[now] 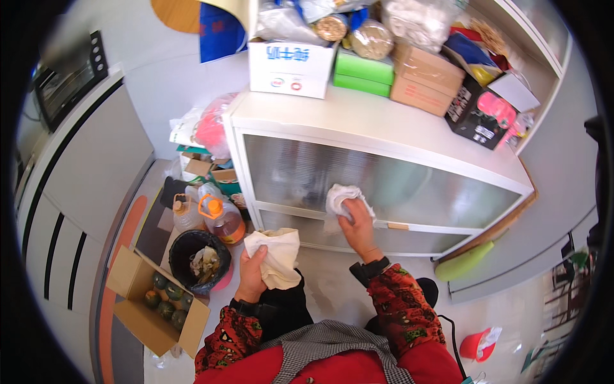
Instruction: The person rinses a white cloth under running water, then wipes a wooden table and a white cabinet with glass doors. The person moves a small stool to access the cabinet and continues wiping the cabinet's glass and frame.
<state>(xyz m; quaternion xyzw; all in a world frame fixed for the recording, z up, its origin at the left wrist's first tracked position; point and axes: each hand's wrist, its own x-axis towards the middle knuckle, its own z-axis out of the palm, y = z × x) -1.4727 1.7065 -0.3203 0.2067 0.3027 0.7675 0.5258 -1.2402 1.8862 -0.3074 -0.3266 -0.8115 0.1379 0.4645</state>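
My right hand (pixel 357 230) holds a crumpled white cloth (pixel 344 197) against the front of a white cabinet (pixel 307 117) with ribbed translucent panels, near the rail between its upper and lower panels. To the left, my left hand (pixel 252 273) grips a folded cream cloth (pixel 278 257), thumb on top, in front of the cabinet's lower left part. Patterned red sleeves and dark wrist straps show on both arms. The two hands are apart.
A black-lined waste bin (pixel 175 261), an orange-capped oil jug (pixel 228 223) and a cardboard box (pixel 132 317) of small dark green squashes stand at left. Boxes, among them a green one (pixel 362 74), line the cabinet top. A long pale green gourd (pixel 463 263) lies at right.
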